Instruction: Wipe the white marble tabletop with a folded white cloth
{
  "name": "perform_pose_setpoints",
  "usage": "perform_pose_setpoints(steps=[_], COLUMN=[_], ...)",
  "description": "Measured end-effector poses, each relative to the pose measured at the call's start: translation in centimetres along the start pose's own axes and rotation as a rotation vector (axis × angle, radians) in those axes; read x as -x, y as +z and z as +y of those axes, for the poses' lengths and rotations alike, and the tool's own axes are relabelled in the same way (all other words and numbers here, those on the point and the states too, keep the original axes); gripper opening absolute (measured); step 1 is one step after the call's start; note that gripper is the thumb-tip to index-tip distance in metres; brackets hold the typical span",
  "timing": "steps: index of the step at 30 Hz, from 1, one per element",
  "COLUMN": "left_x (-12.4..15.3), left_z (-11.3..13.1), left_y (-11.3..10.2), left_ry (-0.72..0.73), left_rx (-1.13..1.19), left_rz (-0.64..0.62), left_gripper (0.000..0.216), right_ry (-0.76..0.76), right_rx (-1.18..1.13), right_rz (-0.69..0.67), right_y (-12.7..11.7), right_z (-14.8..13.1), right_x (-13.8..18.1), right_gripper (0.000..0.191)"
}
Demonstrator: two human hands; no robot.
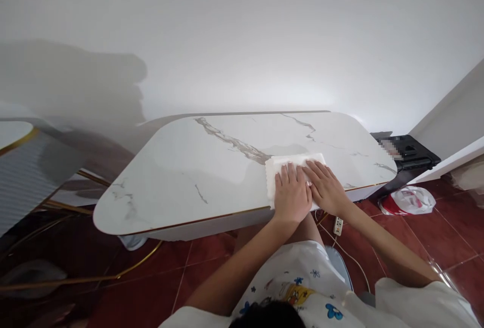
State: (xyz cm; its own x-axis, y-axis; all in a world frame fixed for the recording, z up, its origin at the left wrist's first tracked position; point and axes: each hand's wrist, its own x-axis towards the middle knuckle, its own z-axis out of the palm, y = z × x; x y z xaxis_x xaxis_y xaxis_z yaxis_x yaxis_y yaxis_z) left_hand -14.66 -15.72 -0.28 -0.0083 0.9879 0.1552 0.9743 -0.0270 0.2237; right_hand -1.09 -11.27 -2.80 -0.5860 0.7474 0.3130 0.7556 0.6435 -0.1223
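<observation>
A white cloth with a scalloped edge [270, 179] lies flat on a white marble-patterned tabletop [181, 167], by its front edge right of the middle. My left hand [293, 192] rests palm down on the cloth, fingers stretched out and slightly spread. Beside it, my right hand [325, 186] also presses flat on the cloth, its fingers pointing up and to the left. The two hands touch near the left thumb. Neither hand is wrapped around anything, and their palms are hidden from me.
A white wall [242, 41] runs behind the table. To the left stands another gold-edged table [18, 134]. On the right are a black case [412, 152], a plastic bag [410, 200] and a power strip [338, 225] with cords on the red tiled floor [212, 247].
</observation>
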Motion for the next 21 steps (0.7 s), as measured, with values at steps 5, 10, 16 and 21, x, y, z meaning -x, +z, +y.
perform_pose_setpoints(steps=[5, 10, 16, 21], left_x=[-0.4, -1.5, -5.7, -10.8], left_z=[2.0, 3.2, 1.7, 0.0], left_y=[0.5, 1.3, 1.1, 1.1], left_ry=[0.009, 0.050, 0.147, 0.134], left_rx=[0.018, 0.030, -0.054, -0.107], left_rz=[0.019, 0.036, 0.023, 0.015], left_gripper=[0.057, 0.057, 0.055, 0.051], right_ry=[-0.005, 0.008, -0.008, -0.013], right_rx=[0.003, 0.030, 0.049, 0.013], right_rz=[-0.022, -0.045, -0.122, -0.151], right_y=[-0.6, -1.0, -0.5, 1.2], right_z=[1.9, 3.9, 5.7, 8.5], right_x=[0.8, 0.7, -3.2, -8.7], right_gripper=[0.053, 0.053, 0.054, 0.054])
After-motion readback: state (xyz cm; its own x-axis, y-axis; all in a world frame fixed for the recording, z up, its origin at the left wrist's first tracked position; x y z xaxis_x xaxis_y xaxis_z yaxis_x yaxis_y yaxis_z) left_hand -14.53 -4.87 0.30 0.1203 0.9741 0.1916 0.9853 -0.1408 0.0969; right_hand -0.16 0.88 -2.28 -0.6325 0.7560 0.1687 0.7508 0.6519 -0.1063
